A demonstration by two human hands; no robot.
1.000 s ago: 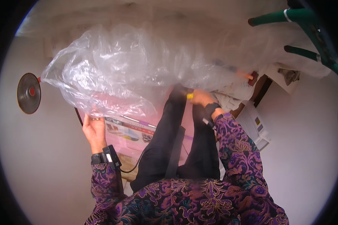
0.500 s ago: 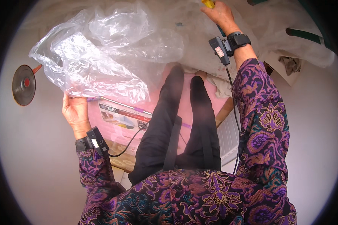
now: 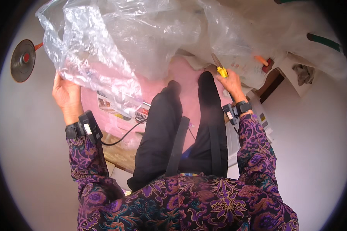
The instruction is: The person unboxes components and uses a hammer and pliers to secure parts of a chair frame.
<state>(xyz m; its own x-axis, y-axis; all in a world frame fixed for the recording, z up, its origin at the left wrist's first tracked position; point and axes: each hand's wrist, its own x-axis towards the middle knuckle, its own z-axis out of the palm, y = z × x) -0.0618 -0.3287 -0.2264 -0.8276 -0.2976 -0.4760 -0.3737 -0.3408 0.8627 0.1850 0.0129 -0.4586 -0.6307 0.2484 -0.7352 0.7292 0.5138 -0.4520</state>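
A large crumpled sheet of clear plastic (image 3: 96,42) spreads across the far left and middle, and its near edge hangs over the pink surface. My left hand (image 3: 66,94) is closed on that edge at the left, thumb and fingers pinching the film. Farther right, my right hand (image 3: 230,84) wraps round a yellow-handled knife (image 3: 221,71). Its narrow blade points away from me, close to the plastic. The lower part of the handle is hidden in my palm. Each wrist carries a strapped black device with a cable.
A pink covered surface (image 3: 156,79) with a printed box (image 3: 112,107) lies around my legs. At the left is a frying pan (image 3: 23,61) with a red handle. An orange-handled tool (image 3: 263,61), a grey cloth (image 3: 304,74) and a green strip (image 3: 323,41) sit at the right.
My right hand has come back towards me with the knife, whose blade now shows. My left hand has shifted slightly left and away, and the plastic has spread farther right.
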